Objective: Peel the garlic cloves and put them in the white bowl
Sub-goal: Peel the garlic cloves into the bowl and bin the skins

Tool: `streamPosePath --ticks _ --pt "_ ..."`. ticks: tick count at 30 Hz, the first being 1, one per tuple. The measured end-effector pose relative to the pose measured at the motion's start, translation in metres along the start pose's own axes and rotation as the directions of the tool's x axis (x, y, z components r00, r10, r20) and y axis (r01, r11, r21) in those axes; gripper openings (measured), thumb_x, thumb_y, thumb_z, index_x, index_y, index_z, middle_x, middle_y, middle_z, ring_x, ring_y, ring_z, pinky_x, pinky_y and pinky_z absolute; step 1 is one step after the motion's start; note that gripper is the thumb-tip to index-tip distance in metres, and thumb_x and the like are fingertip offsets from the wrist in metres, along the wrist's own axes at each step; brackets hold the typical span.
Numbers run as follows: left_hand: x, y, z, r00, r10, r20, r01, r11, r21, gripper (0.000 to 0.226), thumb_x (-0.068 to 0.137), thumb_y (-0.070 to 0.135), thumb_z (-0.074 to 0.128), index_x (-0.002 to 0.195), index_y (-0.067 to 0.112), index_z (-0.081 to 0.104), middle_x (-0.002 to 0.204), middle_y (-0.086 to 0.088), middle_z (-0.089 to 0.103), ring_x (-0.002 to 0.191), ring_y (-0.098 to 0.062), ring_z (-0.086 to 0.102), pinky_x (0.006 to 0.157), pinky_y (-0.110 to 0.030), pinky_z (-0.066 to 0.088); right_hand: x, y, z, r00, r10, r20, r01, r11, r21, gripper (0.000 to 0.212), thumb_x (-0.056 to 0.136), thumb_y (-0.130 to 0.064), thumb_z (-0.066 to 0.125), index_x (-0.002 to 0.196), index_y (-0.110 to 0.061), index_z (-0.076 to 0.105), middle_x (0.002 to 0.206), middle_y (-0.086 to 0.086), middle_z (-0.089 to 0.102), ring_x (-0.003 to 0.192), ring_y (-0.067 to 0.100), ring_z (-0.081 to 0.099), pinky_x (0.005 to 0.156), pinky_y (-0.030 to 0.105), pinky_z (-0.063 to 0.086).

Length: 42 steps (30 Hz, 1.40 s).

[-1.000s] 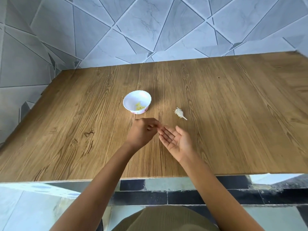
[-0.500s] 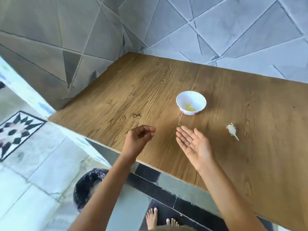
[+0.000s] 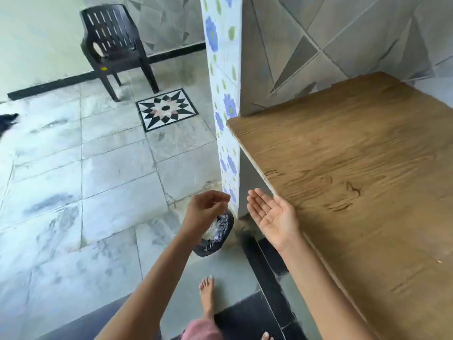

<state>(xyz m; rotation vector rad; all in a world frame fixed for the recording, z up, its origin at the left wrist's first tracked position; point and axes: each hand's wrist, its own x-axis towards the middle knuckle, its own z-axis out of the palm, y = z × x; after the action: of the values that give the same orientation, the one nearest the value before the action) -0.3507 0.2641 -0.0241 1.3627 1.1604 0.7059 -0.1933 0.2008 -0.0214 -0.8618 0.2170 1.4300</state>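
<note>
Garlic cloves and white bowl are out of view. The left hand [image 3: 204, 209], fingers curled with tips together, hangs over one round black plastic-lined bin [image 3: 218, 239] on the floor; whether it pinches anything is unclear. The right hand [image 3: 272, 217] lies spread, palm up, beside the brown wooden bench [image 3: 355, 168] edge. One dark plastic chair [image 3: 115, 42] stands well apart.

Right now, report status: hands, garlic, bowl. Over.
Left hand fingertips pinched above black bin; right hand open, palm up, empty. Garlic and white bowl out of view. Nothing blocks the bin.
</note>
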Motion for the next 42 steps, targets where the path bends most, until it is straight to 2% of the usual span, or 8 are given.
streamPosePath --ticks 8,17,24,27,32,37,40,42 --pt "0.121 -0.078 -0.078 0.980 -0.188 -0.066 0.187 0.982 -0.020 0.019 0.083 -0.003 0.063 0.084 0.014 0.071 0.076 -0.001 0.069 0.065 -0.003 0.062 0.064 -0.017 0.050 0.155 0.073 0.054 0.981 0.107 -0.162 -0.125 0.987 -0.104 0.037 0.101 -0.025 0.035 0.105 0.002 0.060 0.093 0.015 0.068 0.090 0.024 0.062 0.087 0.034 0.048" --pt "0.281 -0.299 -0.100 0.887 -0.380 -0.261 0.390 0.921 -0.016 0.013 0.086 0.001 0.061 0.089 0.011 0.069 0.075 -0.004 0.065 0.057 -0.008 0.056 0.049 -0.012 0.045 0.401 0.181 -0.009 0.926 0.123 -0.357 -0.230 0.933 -0.277 0.041 0.103 -0.028 0.030 0.123 0.000 0.053 0.110 0.012 0.063 0.107 0.023 0.057 0.098 0.032 0.043" --pt "0.332 -0.482 -0.067 0.859 -0.483 -0.173 0.505 0.854 0.122 0.024 0.085 0.007 0.059 0.078 0.029 0.067 0.076 0.002 0.067 0.070 -0.016 0.060 0.076 -0.039 0.054 0.535 0.254 -0.118 0.868 0.269 -0.418 -0.429 0.830 -0.357 0.057 0.101 -0.046 0.024 0.146 -0.013 0.030 0.152 0.009 0.031 0.140 0.028 0.026 0.115 0.044 0.018" --pt "0.333 -0.519 -0.058 0.837 -0.511 -0.195 0.536 0.836 0.115 0.022 0.085 0.007 0.057 0.082 0.026 0.068 0.077 0.004 0.067 0.074 -0.016 0.061 0.079 -0.036 0.055 0.558 0.266 -0.148 0.856 0.311 -0.412 -0.465 0.813 -0.352 0.061 0.100 -0.052 0.020 0.150 -0.017 0.022 0.156 0.008 0.020 0.144 0.028 0.014 0.116 0.045 0.010" --pt "0.329 -0.534 -0.046 0.877 -0.462 -0.134 0.479 0.863 0.163 0.018 0.087 0.004 0.058 0.092 0.017 0.069 0.079 0.009 0.063 0.067 -0.001 0.054 0.062 -0.005 0.042 0.568 0.270 -0.173 0.836 0.350 -0.423 -0.512 0.775 -0.371 0.061 0.100 -0.053 0.016 0.150 -0.019 0.020 0.157 0.008 0.018 0.144 0.027 0.015 0.109 0.040 0.018" --pt "0.330 -0.534 -0.040 0.890 -0.437 -0.132 0.455 0.870 0.191 0.018 0.087 0.006 0.057 0.093 0.017 0.069 0.082 0.010 0.063 0.068 0.004 0.054 0.066 -0.007 0.043 0.566 0.272 -0.175 0.813 0.341 -0.471 -0.545 0.731 -0.411 0.063 0.098 -0.056 0.019 0.149 -0.019 0.025 0.151 0.009 0.031 0.105 0.022 0.047 0.066 0.029 0.035" --pt "0.326 -0.522 -0.033 0.928 -0.357 -0.103 0.366 0.926 0.092 0.025 0.091 0.006 0.051 0.106 0.017 0.068 0.098 0.009 0.065 0.083 0.009 0.057 0.081 -0.011 0.045 0.568 0.274 -0.181 0.817 0.329 -0.473 -0.534 0.740 -0.409 0.059 0.098 -0.056 0.021 0.135 -0.014 0.041 0.092 0.010 0.065 0.056 0.016 0.050 0.050 0.027 0.033" --pt "0.316 -0.522 -0.025 0.953 -0.300 0.051 0.301 0.954 -0.013 0.034 0.096 0.008 0.041 0.123 0.017 0.061 0.122 0.008 0.059 0.107 0.012 0.051 0.094 -0.005 0.035 0.569 0.273 -0.178 0.816 0.394 -0.424 -0.537 0.788 -0.302 0.059 0.098 -0.058 0.023 0.119 -0.009 0.049 0.079 0.013 0.065 0.063 0.021 0.063 0.056 0.028 0.045"
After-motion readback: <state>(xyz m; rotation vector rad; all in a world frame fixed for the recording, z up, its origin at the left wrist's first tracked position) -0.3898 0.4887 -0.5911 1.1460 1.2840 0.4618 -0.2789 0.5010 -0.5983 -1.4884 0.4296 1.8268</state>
